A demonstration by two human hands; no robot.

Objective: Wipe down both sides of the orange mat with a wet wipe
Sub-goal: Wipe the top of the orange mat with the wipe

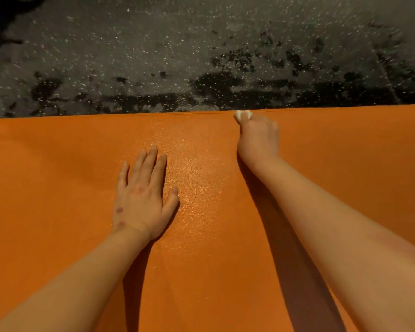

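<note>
Orange mat (58, 188) soft, floppy: lift by 12 o'clock edge. Left hand (141, 197) flat, released; right hand (258, 135) fingers grasping wet wipe (243, 114).

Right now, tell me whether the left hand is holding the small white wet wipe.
No, the left hand lies flat on the orange mat; the right hand grips the white wet wipe at the far edge.

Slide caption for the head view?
Left hand flat on orange mat; right hand holds wet wipe at its far edge.

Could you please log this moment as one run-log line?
left hand: flat on orange mat | right hand: grips wet wipe at far edge
</note>
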